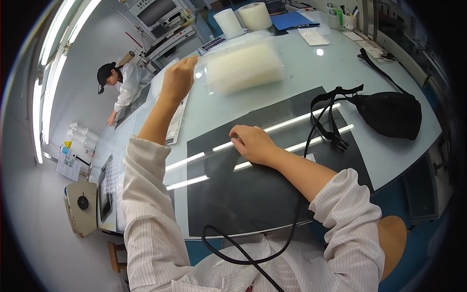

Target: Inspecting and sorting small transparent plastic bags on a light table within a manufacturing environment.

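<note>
My left hand (179,80) is raised over the far left of the table, its fingers pinched on the edge of a clear plastic bag (211,83). Inside the bag is a pale yellowish stack of sheets (245,65), smeared by motion and tilted above the table. My right hand (255,145) rests on a dark, glossy mat (233,204), fingers loosely curled, with nothing visible in them. A black cable (296,214) runs across the mat near my right forearm.
A black waist bag (389,114) with straps lies at the right. Two white rolls (255,17), a blue folder (292,21) and a pen cup (349,20) stand at the back of the table (296,73). A co-worker (129,80) bends over the far left side.
</note>
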A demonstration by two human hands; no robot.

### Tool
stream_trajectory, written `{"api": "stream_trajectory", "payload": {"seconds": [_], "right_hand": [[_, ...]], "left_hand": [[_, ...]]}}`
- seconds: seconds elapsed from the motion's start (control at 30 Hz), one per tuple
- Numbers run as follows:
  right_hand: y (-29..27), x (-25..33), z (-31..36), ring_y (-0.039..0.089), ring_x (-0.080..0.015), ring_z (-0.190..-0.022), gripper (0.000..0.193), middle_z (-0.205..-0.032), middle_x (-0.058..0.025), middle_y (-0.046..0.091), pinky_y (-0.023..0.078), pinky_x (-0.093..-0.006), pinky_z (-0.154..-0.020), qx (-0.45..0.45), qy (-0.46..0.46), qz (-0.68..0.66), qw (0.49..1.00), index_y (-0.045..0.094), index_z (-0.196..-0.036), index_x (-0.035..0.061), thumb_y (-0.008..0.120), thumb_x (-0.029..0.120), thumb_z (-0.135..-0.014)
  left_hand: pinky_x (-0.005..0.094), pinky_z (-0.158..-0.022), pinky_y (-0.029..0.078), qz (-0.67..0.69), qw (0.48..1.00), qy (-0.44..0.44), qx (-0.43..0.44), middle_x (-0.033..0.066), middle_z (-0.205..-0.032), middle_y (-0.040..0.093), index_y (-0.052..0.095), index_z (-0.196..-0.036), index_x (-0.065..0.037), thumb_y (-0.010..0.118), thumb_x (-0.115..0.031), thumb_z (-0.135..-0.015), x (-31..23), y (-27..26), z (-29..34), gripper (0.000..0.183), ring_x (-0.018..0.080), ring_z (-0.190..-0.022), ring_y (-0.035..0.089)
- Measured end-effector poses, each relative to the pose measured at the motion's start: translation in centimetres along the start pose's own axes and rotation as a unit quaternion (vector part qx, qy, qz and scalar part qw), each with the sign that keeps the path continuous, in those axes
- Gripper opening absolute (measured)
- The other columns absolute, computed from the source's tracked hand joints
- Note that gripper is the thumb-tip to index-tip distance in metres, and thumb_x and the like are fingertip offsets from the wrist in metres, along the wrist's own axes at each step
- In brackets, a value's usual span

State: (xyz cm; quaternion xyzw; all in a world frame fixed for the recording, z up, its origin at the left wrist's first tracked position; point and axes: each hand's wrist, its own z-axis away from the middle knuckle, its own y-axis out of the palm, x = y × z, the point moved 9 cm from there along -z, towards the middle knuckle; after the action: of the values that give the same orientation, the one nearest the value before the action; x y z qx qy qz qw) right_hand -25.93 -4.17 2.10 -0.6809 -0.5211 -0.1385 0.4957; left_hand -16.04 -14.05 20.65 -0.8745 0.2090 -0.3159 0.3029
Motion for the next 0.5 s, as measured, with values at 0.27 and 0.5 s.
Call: {"api": "stream_trajectory", "payload": {"seconds": [0.27, 0.5], "right_hand": [[-2.9, -7.2, -1.4, 0.063, -0.0264, -0.093, 0.061, -0.119, -0.0207, 0.054, 0.054, -0.0331, -0.077, -0.163, 0.254, -0.647, 0.701, 0.029, -0.139, -0.0017, 0.059, 0.030, -0.096], [-8.9, -12.3, -4.0, 0.048, -0.0376, -0.119, 0.068, -0.125, -0.0218, 0.052, 0.040, -0.0447, -0.102, -0.238, 0.239, 0.090, 0.937, 0.040, -0.132, -0.0033, 0.072, 0.020, -0.077]], "left_hand": [[0.0379, -0.067, 0.054, 0.044, 0.999, -0.025, -0.018, 0.0157, -0.090, 0.068, 0.065, -0.108, -0.002, 0.063, 0.003, -0.083, -3.6, -10.9, 8.3, 0.025, 0.0337, -0.076, 0.067], [0.0364, -0.069, 0.056, 0.051, 0.996, -0.076, -0.025, 0.0148, -0.094, 0.070, 0.065, -0.109, -0.003, 0.064, 0.003, -0.083, -4.9, -11.3, 12.7, 0.027, 0.0314, -0.079, 0.069]]}}
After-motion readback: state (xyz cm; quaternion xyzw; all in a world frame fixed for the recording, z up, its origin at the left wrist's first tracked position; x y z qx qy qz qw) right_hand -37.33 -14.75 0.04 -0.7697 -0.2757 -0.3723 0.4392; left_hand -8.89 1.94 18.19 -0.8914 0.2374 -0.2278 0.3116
